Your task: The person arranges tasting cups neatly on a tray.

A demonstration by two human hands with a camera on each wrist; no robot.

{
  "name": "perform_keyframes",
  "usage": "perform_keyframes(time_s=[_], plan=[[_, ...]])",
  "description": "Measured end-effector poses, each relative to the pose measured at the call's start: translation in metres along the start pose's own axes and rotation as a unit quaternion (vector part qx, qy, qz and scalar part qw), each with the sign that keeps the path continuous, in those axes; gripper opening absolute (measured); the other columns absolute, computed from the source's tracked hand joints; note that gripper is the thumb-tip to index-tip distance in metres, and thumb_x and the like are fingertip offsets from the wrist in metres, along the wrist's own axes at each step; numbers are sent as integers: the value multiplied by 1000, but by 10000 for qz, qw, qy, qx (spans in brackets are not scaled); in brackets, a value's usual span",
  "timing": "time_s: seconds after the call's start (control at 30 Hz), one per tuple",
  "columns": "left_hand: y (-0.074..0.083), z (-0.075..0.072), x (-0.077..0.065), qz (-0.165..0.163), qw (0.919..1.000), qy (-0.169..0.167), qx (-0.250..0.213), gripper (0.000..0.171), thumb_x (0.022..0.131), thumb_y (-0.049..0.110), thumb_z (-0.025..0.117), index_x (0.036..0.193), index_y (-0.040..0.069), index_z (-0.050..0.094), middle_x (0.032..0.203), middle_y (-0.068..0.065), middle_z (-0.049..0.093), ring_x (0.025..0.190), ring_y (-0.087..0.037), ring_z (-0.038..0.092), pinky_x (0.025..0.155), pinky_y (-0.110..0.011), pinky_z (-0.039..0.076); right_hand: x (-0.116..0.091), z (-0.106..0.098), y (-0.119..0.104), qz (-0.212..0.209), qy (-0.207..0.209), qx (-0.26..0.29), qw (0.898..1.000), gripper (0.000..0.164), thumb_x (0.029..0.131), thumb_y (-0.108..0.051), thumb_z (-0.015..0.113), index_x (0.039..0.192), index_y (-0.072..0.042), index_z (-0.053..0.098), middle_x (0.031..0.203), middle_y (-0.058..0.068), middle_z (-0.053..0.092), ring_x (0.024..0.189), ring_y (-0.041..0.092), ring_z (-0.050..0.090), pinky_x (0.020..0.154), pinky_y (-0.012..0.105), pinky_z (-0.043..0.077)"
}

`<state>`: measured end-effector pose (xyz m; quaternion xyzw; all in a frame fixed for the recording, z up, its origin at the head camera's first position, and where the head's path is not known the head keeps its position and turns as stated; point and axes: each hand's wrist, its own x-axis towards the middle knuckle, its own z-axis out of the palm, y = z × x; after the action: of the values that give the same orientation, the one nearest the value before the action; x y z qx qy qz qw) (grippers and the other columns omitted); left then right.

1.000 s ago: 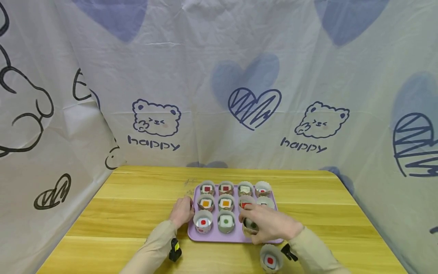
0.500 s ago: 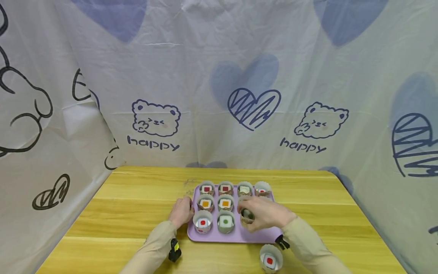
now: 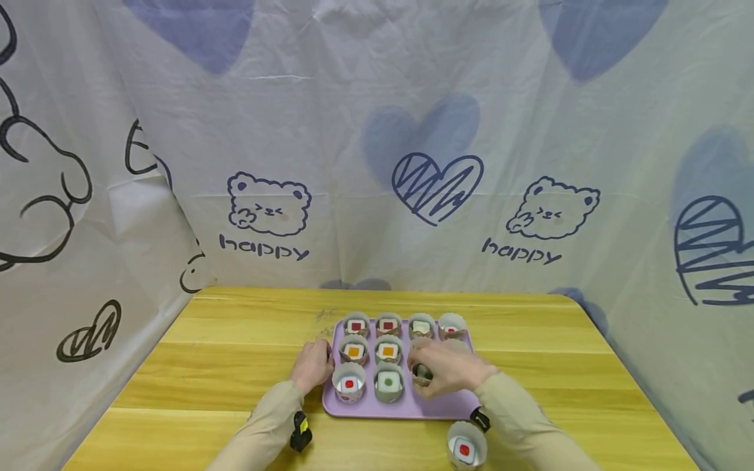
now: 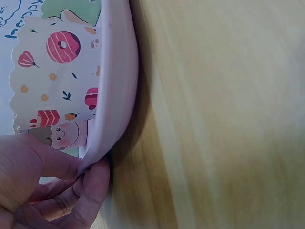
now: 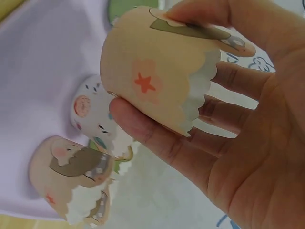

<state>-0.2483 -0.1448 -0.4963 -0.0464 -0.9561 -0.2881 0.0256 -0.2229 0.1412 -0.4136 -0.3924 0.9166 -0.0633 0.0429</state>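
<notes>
My left hand pinches the left rim of a lilac tray between thumb and fingers. In the right wrist view my right hand grips a tan paper baking cup with a scalloped rim and a red star, thumb on one side and fingers on the other. That cup is tilted over the right part of the tray, and its dark filling shows in the head view. A white baking cup with a pink donut print stands just inside the tray rim near my left hand.
Several filled baking cups stand in rows on the tray, among them a green-dotted cup; my right hand hides some. One cup with a red-centred piece stands on the wooden table in front. A printed cloth hangs behind.
My right hand has moved left and slightly toward the back with the baking cup, now covering cups in the second row. The left hand stays on the tray rim.
</notes>
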Motion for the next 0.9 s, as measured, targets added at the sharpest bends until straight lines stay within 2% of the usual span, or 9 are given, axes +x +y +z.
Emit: perform_keyframes(time_s=[0.17,0.37,0.6,0.73,0.9], plan=[[1,0,0,4,10000,42,44,5,86,-1,65,89,-3,62,78,-14,64,68,-21,58,57,-29,49,2,4,-1,-29,-100,201,9997,18,75,-18,77,89,-12,66,96,2,58,83,7,48,67,17,45],[1,-1,-1,19,10000,24,-33,5,86,-1,65,89,-3,62,79,-14,64,69,-22,59,58,-31,50,3,9,-1,94,-164,292,9994,18,75,-16,79,87,-13,66,96,1,56,83,7,47,67,17,44],[1,-1,-4,180,9997,109,-129,6,84,-2,64,88,-4,61,77,-15,63,66,-22,57,55,-29,49,5,13,0,126,-130,306,9994,17,73,-15,79,85,-15,68,95,0,58,86,7,47,70,18,45],[1,-1,-2,34,9998,53,-194,6,85,-3,64,91,-4,62,79,-16,64,67,-23,58,57,-30,51,5,13,0,173,-120,265,9994,18,72,-15,80,86,-14,69,96,0,58,86,7,47,71,19,46],[0,0,0,16,10000,41,-31,6,86,-1,65,91,-3,62,79,-14,64,68,-22,59,57,-30,50,5,14,0,202,-99,194,9996,21,71,-15,81,86,-12,68,94,0,58,84,8,48,68,18,45]])
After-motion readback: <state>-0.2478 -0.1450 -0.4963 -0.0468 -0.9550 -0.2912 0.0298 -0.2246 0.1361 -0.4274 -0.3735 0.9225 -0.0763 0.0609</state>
